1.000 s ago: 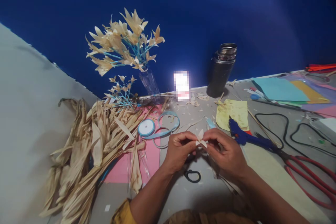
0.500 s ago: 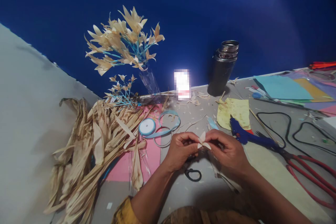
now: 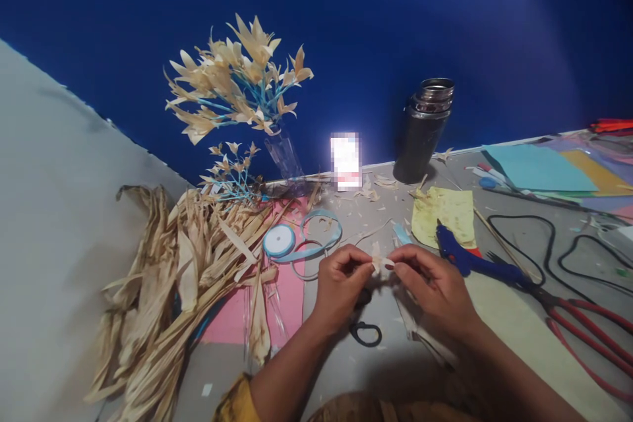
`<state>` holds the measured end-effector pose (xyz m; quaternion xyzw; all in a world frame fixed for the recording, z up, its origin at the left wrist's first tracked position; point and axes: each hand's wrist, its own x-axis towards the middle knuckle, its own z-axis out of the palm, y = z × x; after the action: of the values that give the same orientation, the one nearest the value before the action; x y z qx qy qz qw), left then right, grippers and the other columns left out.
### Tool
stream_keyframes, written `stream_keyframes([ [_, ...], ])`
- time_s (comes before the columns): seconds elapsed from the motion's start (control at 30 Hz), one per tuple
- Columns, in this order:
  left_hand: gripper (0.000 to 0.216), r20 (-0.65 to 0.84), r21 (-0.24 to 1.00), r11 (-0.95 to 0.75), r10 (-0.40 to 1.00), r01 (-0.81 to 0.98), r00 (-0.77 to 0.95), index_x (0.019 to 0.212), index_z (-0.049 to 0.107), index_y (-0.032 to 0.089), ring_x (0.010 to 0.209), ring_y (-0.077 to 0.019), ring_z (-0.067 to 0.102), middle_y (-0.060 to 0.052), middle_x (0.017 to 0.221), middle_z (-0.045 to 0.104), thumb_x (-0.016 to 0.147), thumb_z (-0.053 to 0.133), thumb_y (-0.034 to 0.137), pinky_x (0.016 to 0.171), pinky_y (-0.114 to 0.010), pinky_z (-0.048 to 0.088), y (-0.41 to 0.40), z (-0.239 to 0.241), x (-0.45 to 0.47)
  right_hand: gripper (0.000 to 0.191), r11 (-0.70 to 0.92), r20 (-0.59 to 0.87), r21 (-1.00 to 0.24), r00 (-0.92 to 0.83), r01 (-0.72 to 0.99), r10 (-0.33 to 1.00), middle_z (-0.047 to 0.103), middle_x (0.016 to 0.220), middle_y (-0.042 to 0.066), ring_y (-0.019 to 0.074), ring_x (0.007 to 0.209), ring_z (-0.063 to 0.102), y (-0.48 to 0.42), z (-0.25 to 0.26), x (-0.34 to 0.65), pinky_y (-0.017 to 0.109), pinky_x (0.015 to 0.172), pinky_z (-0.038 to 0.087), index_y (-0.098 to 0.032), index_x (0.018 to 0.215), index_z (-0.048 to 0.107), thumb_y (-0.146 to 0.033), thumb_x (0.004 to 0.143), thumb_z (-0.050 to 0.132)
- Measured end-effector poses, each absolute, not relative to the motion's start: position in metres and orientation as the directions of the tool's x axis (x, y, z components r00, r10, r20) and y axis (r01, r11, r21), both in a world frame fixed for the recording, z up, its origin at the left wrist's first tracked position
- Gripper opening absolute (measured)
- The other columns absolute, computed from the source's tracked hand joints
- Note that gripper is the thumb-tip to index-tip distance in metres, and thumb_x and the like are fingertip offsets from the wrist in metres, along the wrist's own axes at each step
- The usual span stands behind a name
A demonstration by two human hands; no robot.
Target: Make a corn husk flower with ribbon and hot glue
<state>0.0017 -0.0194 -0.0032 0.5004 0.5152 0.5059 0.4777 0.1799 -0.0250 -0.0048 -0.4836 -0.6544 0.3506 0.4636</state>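
A small pale flower (image 3: 378, 265) made of dried husk petals is pinched between both my hands above the table. My left hand (image 3: 341, 283) is closed on its left side with thumb and fingertips. From the right, my right hand (image 3: 435, 283) pinches a petal between thumb and forefinger. Below the hands lie small black-handled scissors (image 3: 366, 334), partly hidden by my left hand. Behind my left hand sits a roll of light blue ribbon (image 3: 279, 241) with a loose loop. To the right rests a blue glue gun (image 3: 479, 260).
A heap of dried corn husks (image 3: 182, 290) lies at left on pink paper (image 3: 287, 297). A plastic vase (image 3: 285, 155) of husk flowers (image 3: 237, 79), a lit, blurred screen (image 3: 346, 161) and a black flask (image 3: 422, 135) stand along the wall. Red-handled shears (image 3: 593, 323) and cables lie right.
The petals, spread open before, are now turned and partly covered by my fingertips. My right hand has shifted its pinch on a petal. The view has moved slightly.
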Motion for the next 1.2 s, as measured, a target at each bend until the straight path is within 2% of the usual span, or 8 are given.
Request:
stream_keyframes([
  [0.1, 0.007, 0.179, 0.973, -0.171, 0.983, 0.157, -0.04, 0.073, 0.074, 0.02, 0.069, -0.0149, 0.06, -0.002, 0.071, 0.069, 0.078, 0.071, 0.016, 0.067, -0.027, 0.045, -0.02, -0.004, 0.002, 0.019, 0.209, 0.188, -0.931, -0.096, 0.299, 0.977, 0.072, 0.081, 0.003, 0.0178, 0.067, 0.064, -0.024, -0.006, 0.179, 0.026, 0.056, 0.048, -0.021, 0.092, 0.072, -0.038, 0.091, 0.065],
  [0.2, 0.009, 0.234, 0.959, -0.227, 0.972, 0.172, -0.022, 0.074, 0.076, 0.02, 0.069, -0.0147, 0.061, -0.002, 0.071, 0.069, 0.078, 0.07, 0.015, 0.067, -0.026, 0.045, -0.021, -0.003, 0.002, 0.02, 0.174, 0.155, -0.936, -0.086, 0.306, 0.984, 0.072, 0.079, 0.004, 0.018, 0.067, 0.064, -0.023, -0.006, 0.178, 0.026, 0.058, 0.049, -0.02, 0.087, 0.073, -0.039, 0.09, 0.066],
  [0.27, 0.007, 0.19, 0.973, -0.186, 0.982, 0.133, -0.017, 0.074, 0.077, 0.02, 0.069, -0.0147, 0.061, -0.002, 0.072, 0.07, 0.078, 0.072, 0.016, 0.067, -0.026, 0.045, -0.022, 0.0, 0.001, 0.021, 0.157, 0.14, -0.948, -0.082, 0.275, 0.987, 0.072, 0.077, 0.003, 0.0181, 0.066, 0.063, -0.023, -0.006, 0.178, 0.027, 0.058, 0.049, -0.02, 0.086, 0.073, -0.04, 0.09, 0.066],
  [0.47, 0.012, -0.151, 0.98, 0.157, 0.987, -0.121, 0.055, 0.07, 0.074, 0.016, 0.051, -0.0104, 0.051, 0.001, 0.058, 0.062, 0.071, 0.081, 0.027, 0.052, -0.023, 0.039, -0.022, 0.01, 0.002, 0.018, 0.143, 0.122, -0.97, -0.117, 0.196, 0.986, 0.07, 0.075, 0.002, 0.0172, 0.064, 0.062, -0.024, -0.006, 0.181, 0.026, 0.058, 0.051, -0.021, 0.086, 0.072, -0.038, 0.089, 0.068],
  [0.53, 0.013, -0.191, 0.968, 0.201, 0.979, -0.15, 0.074, 0.07, 0.073, 0.016, 0.049, -0.0095, 0.05, 0.002, 0.056, 0.06, 0.07, 0.081, 0.027, 0.051, -0.022, 0.038, -0.021, 0.011, 0.002, 0.018, 0.14, 0.119, -0.971, -0.119, 0.192, 0.986, 0.069, 0.074, 0.002, 0.0168, 0.063, 0.061, -0.024, -0.005, 0.181, 0.026, 0.057, 0.05, -0.021, 0.085, 0.072, -0.039, 0.089, 0.069],
  [0.8, 0.013, -0.134, 0.984, 0.143, 0.987, -0.102, 0.093, 0.076, 0.075, 0.016, 0.052, -0.0093, 0.051, 0.001, 0.064, 0.063, 0.073, 0.077, 0.028, 0.052, -0.022, 0.039, -0.022, 0.01, 0.002, 0.019, 0.127, 0.103, -0.97, -0.124, 0.207, 0.987, 0.068, 0.073, 0.002, 0.0159, 0.062, 0.06, -0.024, -0.003, 0.182, 0.026, 0.056, 0.049, -0.021, 0.085, 0.071, -0.039, 0.089, 0.068],
  [1.03, 0.017, -0.193, 0.974, 0.203, 0.975, -0.097, 0.107, 0.075, 0.069, 0.017, 0.051, -0.0091, 0.047, 0.004, 0.058, 0.056, 0.072, 0.078, 0.03, 0.052, -0.022, 0.037, -0.021, 0.004, 0.002, 0.016, 0.132, 0.105, -0.967, -0.131, 0.217, 0.986, 0.07, 0.075, 0.003, 0.0173, 0.065, 0.063, -0.024, -0.003, 0.181, 0.026, 0.056, 0.05, -0.02, 0.087, 0.072, -0.035, 0.088, 0.067],
  [1.2, 0.01, -0.105, 0.993, 0.1, 0.991, 0.063, 0.086, 0.078, 0.069, 0.019, 0.059, -0.0115, 0.051, 0.001, 0.067, 0.059, 0.08, 0.072, 0.028, 0.055, -0.022, 0.039, -0.024, -0.003, 0.003, 0.019, 0.166, 0.137, -0.959, -0.138, 0.228, 0.981, 0.071, 0.075, 0.003, 0.0169, 0.064, 0.063, -0.023, -0.001, 0.178, 0.026, 0.058, 0.051, -0.02, 0.085, 0.073, -0.037, 0.09, 0.066],
])
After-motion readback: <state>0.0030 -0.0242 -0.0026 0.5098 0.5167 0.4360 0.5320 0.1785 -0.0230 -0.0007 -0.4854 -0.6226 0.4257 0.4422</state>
